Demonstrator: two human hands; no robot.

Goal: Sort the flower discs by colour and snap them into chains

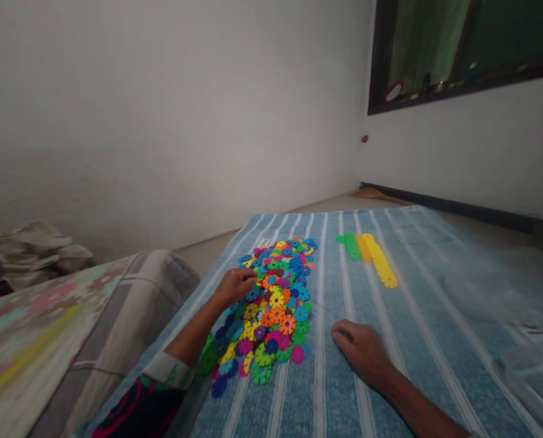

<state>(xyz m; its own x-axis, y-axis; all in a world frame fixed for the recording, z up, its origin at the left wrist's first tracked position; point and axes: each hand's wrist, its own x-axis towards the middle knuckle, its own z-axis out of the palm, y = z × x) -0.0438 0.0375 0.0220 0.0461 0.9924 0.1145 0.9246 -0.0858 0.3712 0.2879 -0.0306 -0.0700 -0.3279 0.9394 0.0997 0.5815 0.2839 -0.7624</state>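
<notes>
Many colourful flower-shaped discs [276, 298] lie in a long heap on the blue striped cloth [330, 377]. My left hand [235, 286] is over the heap's left edge, its fingers curled together; whatever they may hold is hidden. To the right of the heap, my right hand [360, 347] rests low over the cloth with its fingers folded in, and their contents cannot be made out. Farther back lie rows of overlapping discs: a green row [352, 246], a short orange row [363, 249] and a longer yellow row [380, 261].
Clear plastic [495, 280] lies at the right, with a see-through container [531, 377] near the lower right edge. On the left is a bed or couch with a grey cover [129, 310] and crumpled fabric [41, 252]. Walls rise behind.
</notes>
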